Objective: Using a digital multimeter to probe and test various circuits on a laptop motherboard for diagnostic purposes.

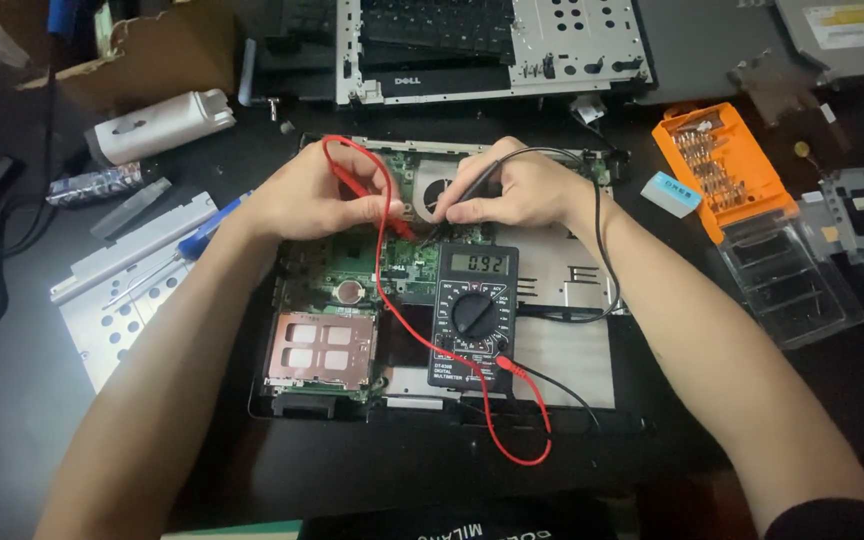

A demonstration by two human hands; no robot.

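The left hand [317,195] is closed around a red probe [357,186], whose long axis runs from the hand down and rightward, tip [410,232] aimed at the green circuit board [352,265] of an opened laptop base [572,360]. The right hand [512,190] pinches a black probe [467,192] like a pen, slanted down and leftward, its tip meeting the board just beside the fan opening [437,188]; the two tips sit near each other, almost converging. A black multimeter [474,315] lies upright on the laptop base, below the hands, its display lit, with the red lead [492,420] looping toward the near edge of the tabletop [12,420] and the black lead [602,250] arching around the right wrist. The tabletop is dark and cluttered. At its far edge rests a detached keyboard frame [492,50]; toward the right edge lie an orange screwdriver-bit case [717,165] and a clear plastic lid [792,285]; toward the left edge, a perforated metal bracket [122,290], a blue-handled screwdriver [207,230] and a white cylinder [162,125].
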